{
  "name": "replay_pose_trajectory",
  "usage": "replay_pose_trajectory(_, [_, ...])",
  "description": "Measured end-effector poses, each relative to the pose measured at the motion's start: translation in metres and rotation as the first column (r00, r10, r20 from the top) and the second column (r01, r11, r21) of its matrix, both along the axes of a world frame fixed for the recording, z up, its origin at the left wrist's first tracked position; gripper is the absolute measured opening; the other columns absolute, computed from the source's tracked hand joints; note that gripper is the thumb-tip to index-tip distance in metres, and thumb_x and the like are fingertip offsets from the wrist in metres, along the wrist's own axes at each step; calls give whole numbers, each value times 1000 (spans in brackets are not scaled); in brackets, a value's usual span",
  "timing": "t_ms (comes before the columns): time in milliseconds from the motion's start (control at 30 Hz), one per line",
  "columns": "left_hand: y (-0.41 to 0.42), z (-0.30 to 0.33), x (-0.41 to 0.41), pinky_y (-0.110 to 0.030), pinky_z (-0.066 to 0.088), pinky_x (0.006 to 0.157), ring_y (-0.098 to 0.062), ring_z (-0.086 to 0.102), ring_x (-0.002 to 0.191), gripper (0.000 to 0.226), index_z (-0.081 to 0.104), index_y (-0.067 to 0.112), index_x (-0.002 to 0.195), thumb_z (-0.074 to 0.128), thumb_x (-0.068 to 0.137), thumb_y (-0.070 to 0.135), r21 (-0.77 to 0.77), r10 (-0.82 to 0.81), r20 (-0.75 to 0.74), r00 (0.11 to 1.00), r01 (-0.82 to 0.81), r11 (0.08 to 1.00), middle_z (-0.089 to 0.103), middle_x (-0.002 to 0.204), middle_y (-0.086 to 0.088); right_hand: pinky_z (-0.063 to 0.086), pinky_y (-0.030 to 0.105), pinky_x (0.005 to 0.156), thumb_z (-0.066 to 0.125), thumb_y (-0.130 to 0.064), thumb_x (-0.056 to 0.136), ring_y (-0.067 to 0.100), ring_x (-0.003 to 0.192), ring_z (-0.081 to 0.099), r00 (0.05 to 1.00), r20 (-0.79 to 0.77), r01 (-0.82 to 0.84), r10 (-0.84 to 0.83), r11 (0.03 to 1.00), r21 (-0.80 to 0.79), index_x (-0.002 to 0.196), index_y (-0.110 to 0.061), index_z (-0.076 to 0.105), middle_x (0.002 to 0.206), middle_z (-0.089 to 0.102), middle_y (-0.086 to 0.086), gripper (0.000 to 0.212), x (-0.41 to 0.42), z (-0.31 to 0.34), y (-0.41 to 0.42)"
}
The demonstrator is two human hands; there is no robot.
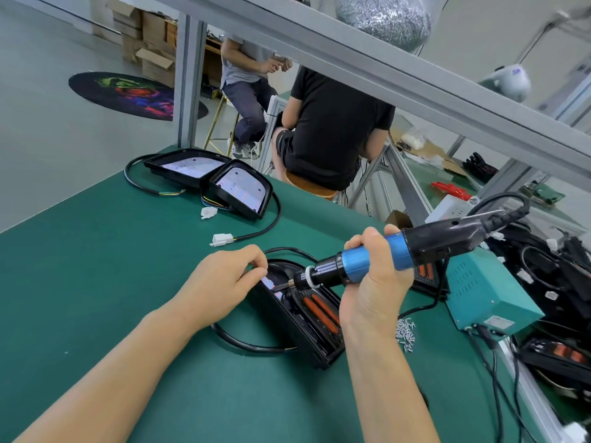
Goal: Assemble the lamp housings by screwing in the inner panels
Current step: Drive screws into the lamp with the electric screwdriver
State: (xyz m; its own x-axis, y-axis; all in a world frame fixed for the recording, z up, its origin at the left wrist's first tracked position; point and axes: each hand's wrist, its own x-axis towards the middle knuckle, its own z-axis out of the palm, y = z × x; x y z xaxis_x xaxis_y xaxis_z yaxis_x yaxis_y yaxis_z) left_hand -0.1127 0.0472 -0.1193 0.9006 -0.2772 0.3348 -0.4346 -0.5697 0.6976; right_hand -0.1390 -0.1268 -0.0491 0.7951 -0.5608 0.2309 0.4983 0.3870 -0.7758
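The lamp housing (307, 318) being worked on lies on the green bench mat (96, 282), and everything here is placed from it. Far to its upper left, near the mat's back edge, two finished housings (211, 179) lie side by side with their pale inner panels facing up, black cables curling round them and two white connectors (221, 239) lying between them and the working housing. Just left of the housing, the left hand (220, 282) reaches in with its fingers curled together, the fingertips pinching at the edge of the inner panel (271, 284) inside the housing's upper end; what sits between the fingertips is too small to tell. The housing itself is black, with two orange strips showing along its inside, and a black cable (249, 343) loops out from beneath it toward the viewer. Above the housing's right side, the right hand (374, 279) is wrapped firmly round the blue barrel of an electric screwdriver (377, 259), which lies tilted with its bit pointing down-left onto the panel, close to the left fingertips. Just right of the housing, a small heap of silver screws (405, 332) rests on the mat. Further right stands a teal power box (486, 295), and beyond it, at the mat's edge, a pile of more black housings (550, 276) and cables.
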Motion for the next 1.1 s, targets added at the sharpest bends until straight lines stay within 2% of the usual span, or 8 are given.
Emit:
replay_pose_trajectory(200, [-1,1,3,-26,41,62,-17,48,58,7,59,25,86,57,92,22,-3,-8,5,1000,8,1000,57,57,-2,51,27,63,69,-9,69,13,56,57,1000,-26,-9,8,1000,-15,92,-16,51,58,59,-7,30,1,0,3])
replay_pose_trajectory(367, [0,3,3,-22,38,59,-15,47,57,8,60,25,86,58,92,21,-15,-19,3,1000,19,1000,55,55,1,49,29,65,67,-1,79,15,60,55,999,-42,-17,16,999,-39,90,-16,49,60,57,-6,26,-1,-2,3])
replay_pose_trajectory(500, [-1,5,3,-17,35,56,-8,47,57,9,60,25,84,59,91,19,6,-17,8,1000,17,1000,53,52,12,47,28,65,66,1,82,17,63,52,999,-49,-19,17,998,-57,88,-17,48,59,56,-7,26,-2,-1,4])
replay_pose_trajectory(633, [-1,10,6,-15,32,54,0,48,61,14,58,29,81,59,91,21,77,-39,6,999,38,996,53,64,39,49,24,60,65,1,85,14,62,53,999,-43,-10,9,1000,-19,92,-17,48,60,56,-10,26,-6,-2,3])
replay_pose_trajectory(767, [-7,18,10,-19,31,56,9,50,70,14,60,30,80,60,91,22,107,-17,35,999,13,994,52,68,43,52,25,64,68,-3,84,13,60,58,997,-1,82,-82,993,90,101,-18,52,61,61,-8,28,-16,1,-17])
replay_pose_trajectory(867, [-21,32,9,-21,30,55,5,50,64,13,58,31,79,60,90,25,116,-21,82,996,11,993,53,65,39,52,24,62,68,-8,76,12,59,58,975,53,210,-218,969,132,104,-15,51,59,62,-6,34,-32,2,-46])
replay_pose_trajectory(967, [-51,51,6,-29,32,60,-4,47,62,9,60,30,82,58,90,28,166,-83,118,990,63,984,55,59,25,53,23,61,66,-3,81,11,57,59,939,75,322,-337,933,159,102,-14,51,59,61,-5,28,-48,-1,-76])
replay_pose_trajectory(1100, [-118,68,2,-26,34,72,-15,53,88,11,63,25,90,54,93,30,378,-267,149,952,195,905,56,92,10,54,23,61,66,-2,82,10,56,60,886,31,452,-462,878,155,107,-10,48,60,61,-8,31,-65,-7,-108])
